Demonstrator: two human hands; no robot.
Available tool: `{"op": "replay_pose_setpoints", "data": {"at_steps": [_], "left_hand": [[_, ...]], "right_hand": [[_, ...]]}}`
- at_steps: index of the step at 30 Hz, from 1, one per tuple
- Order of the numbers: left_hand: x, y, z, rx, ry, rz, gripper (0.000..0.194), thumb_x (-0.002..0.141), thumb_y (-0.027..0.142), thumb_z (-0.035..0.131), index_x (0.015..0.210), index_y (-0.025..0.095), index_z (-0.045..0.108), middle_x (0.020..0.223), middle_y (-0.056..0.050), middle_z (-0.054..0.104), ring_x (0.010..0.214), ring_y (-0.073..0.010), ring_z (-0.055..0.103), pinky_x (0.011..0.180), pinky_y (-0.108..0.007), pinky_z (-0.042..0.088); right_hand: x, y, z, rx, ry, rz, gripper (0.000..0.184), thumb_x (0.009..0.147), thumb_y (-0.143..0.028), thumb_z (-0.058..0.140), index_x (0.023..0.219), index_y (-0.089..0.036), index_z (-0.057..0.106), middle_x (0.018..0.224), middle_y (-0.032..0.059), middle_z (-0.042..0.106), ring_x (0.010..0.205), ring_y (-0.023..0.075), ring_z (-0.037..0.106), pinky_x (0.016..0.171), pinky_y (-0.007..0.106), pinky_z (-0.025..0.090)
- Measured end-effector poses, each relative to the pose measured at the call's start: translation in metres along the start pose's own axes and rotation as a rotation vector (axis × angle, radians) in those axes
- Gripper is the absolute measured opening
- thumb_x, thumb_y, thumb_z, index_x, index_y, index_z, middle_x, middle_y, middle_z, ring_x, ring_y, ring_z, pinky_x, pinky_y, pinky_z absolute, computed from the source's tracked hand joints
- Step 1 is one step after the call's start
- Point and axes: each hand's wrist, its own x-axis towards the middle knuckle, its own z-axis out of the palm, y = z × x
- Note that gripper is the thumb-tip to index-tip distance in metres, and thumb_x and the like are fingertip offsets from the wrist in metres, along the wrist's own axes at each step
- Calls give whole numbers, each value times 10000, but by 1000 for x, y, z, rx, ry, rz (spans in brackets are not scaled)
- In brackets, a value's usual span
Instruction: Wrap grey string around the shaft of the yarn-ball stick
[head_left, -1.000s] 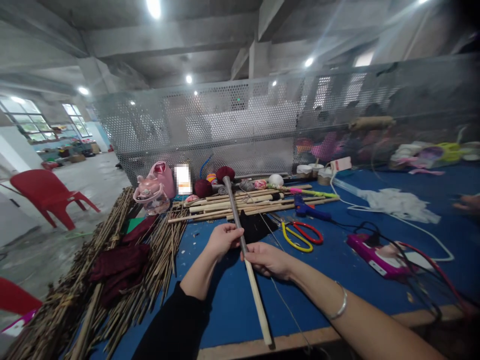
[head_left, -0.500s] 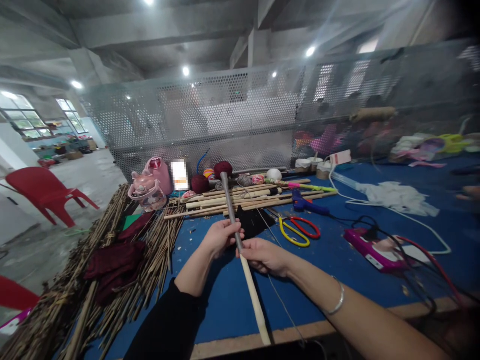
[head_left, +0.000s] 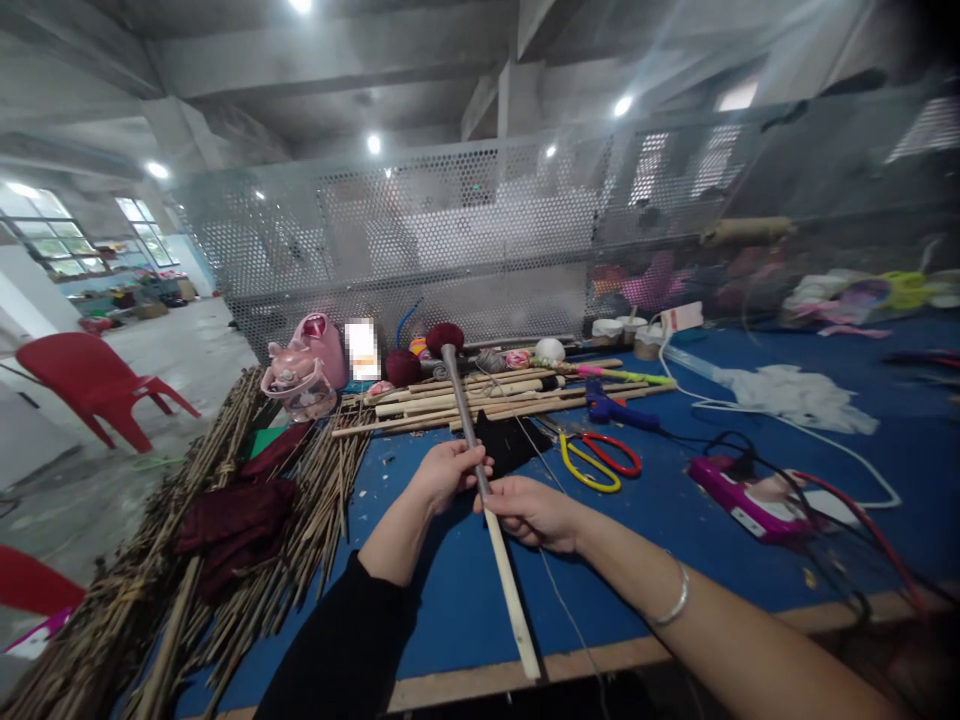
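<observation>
My left hand (head_left: 448, 474) pinches a wooden stick (head_left: 510, 595) on its grey-covered upper length, which looks wrapped in yarn. Just below, my right hand (head_left: 536, 512) grips the same stick with thumb and fingers where the grey covering meets bare pale wood. The stick slants away from me over the table, and a dark red ball (head_left: 445, 340) shows at its far end; whether the two are joined I cannot tell. A thin grey yarn (head_left: 564, 598) runs below my right hand toward the table edge. Black cloth (head_left: 514, 442) lies just beyond my hands.
Scissors (head_left: 592, 465) with yellow and red handles and a blue glue gun (head_left: 619, 412) lie right of centre. Farther right are a purple power strip (head_left: 739, 505) with cables and crumpled white plastic (head_left: 799, 398). Bundled twigs (head_left: 255, 560) cover the left side; a perforated metal screen (head_left: 420, 240) stands behind.
The stick has turned slightly in my hands, and its near end sits a little higher in view. Both hands keep hold at nearly the same place.
</observation>
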Motion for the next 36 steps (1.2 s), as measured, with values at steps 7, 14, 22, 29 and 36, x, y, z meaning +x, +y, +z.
{"op": "replay_pose_setpoints", "data": {"at_steps": [7,14,22,29,36], "left_hand": [[-1,-2,1,19,17,10,295,608,306,683,807,136,547,594,6,565,448,-57,500,395,-145,357],[-4,4,2,2,-2,49,292,595,277,694,802,119,562,662,-36,600,526,-83,555,501,-186,424],[-3,-1,2,6,58,64,302,603,314,685,800,131,548,633,-6,566,494,-71,525,462,-183,406],[-3,1,1,-12,36,28,353,597,286,695,870,142,525,667,-20,583,565,-105,574,490,-196,426],[-4,2,-2,-7,11,-12,343,618,309,679,877,145,525,732,-52,615,587,-109,588,487,-186,421]], "right_hand": [[4,5,2,-25,37,-46,271,702,-379,587,688,-174,411,374,-121,263,296,21,122,279,158,78],[0,0,1,42,-4,-50,252,727,-385,563,778,-169,443,412,-120,231,332,20,108,301,144,64],[5,6,0,-96,42,-125,264,715,-363,585,677,-162,418,400,-109,302,286,16,186,276,160,110],[0,1,-1,-17,-54,-30,254,731,-377,561,827,-154,488,416,-118,254,316,15,137,301,142,87],[3,3,-1,-49,22,-69,253,685,-355,602,705,-144,465,423,-109,289,309,7,145,290,157,87]]}}
